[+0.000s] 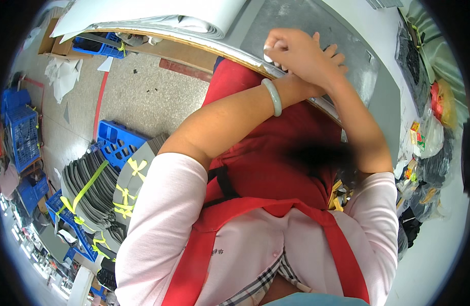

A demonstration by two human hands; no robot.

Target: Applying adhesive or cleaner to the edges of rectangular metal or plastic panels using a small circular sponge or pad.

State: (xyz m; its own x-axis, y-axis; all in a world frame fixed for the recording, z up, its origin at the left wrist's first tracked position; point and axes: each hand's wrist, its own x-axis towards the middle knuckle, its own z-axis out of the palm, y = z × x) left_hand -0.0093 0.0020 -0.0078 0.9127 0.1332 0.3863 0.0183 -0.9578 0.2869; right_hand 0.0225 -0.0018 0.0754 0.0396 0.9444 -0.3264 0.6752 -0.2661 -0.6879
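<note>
My right forearm crosses over my left one above a dark grey sheet or board (297, 15) on the work table. My right hand (295, 50) is closed, its fingers curled in, with a bit of white showing at the fingertips. What it holds, if anything, I cannot make out. Mostly covered by the right wrist, my left hand (335, 57) lies on the grey surface with its fingers spread. A pale bangle (271, 97) circles my left wrist. My red apron (276, 173) hangs below the table edge.
A roll of white sheet material (158, 15) lies at the table's left. On the floor to the left are stacks of grey cut pieces (84, 178) tied with yellow-green strips, and blue crates (117, 140). Plastic bags (431, 137) pile up at the right.
</note>
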